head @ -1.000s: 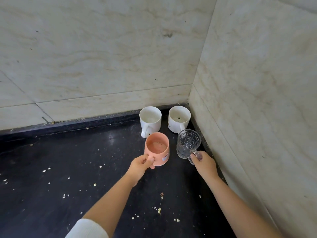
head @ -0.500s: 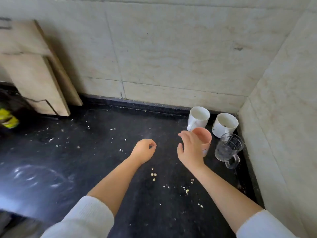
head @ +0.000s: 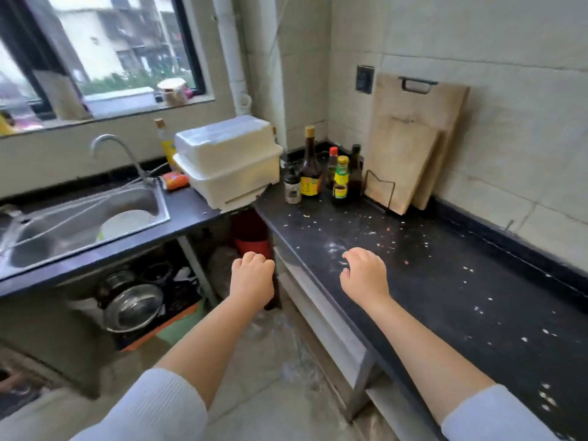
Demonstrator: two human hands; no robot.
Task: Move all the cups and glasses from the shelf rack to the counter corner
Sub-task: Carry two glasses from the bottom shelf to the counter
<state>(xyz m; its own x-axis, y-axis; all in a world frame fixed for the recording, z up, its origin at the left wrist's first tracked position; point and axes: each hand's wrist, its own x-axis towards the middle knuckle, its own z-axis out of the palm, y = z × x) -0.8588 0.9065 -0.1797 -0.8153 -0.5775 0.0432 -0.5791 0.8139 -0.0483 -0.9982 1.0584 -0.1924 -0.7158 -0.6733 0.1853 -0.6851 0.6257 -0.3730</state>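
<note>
No cup or glass shows in this view; the counter corner where they stood lies outside the frame to the right. My left hand (head: 253, 275) hangs over the gap between the two counters, fingers curled into a loose fist, holding nothing. My right hand (head: 364, 275) hovers just above the front edge of the black counter (head: 445, 281), fingers bent but apart, also with nothing in it. A white lidded dish rack box (head: 227, 160) sits on the counter junction ahead; its contents are hidden.
Sauce bottles (head: 321, 173) and two leaning wooden cutting boards (head: 410, 148) stand at the back of the black counter, which is scattered with crumbs. A steel sink (head: 79, 224) with a tap is on the left. Pots (head: 132, 307) sit on a shelf under the sink.
Both hands let go of the pink mug and the glass cup and pulled back. My view swung left from the corner to the sink side; the cups are out of frame.
</note>
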